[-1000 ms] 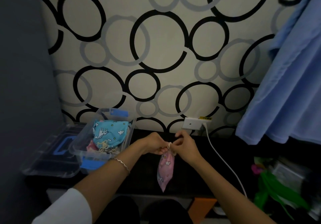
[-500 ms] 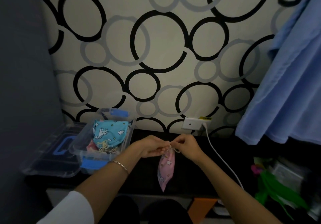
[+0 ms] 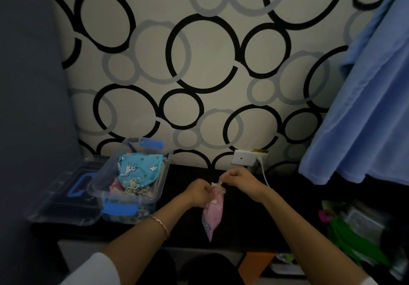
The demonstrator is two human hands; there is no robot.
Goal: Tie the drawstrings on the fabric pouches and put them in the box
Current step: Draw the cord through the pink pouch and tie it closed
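Note:
A pink printed pouch [image 3: 212,215] hangs in the air over the dark surface, its gathered neck held between both hands. My left hand [image 3: 198,193] pinches the neck from the left. My right hand [image 3: 240,180] grips the pale drawstring [image 3: 218,185] at the top, slightly higher than the left. A clear plastic box [image 3: 155,193] with blue latches stands to the left. It holds a turquoise pouch [image 3: 138,169] with white animal prints on top of other pouches and loose cords.
The box's clear lid [image 3: 64,198] with a blue handle lies left of the box. A white wall socket [image 3: 242,158] with a white cable [image 3: 264,175] sits behind my right hand. Blue cloth [image 3: 365,107] hangs at the right; green clutter [image 3: 345,234] lies at the lower right.
Both hands keep working the drawstring at the pouch's neck. My left hand has dropped a little along the neck, and my right hand has pulled the cord slightly up and right.

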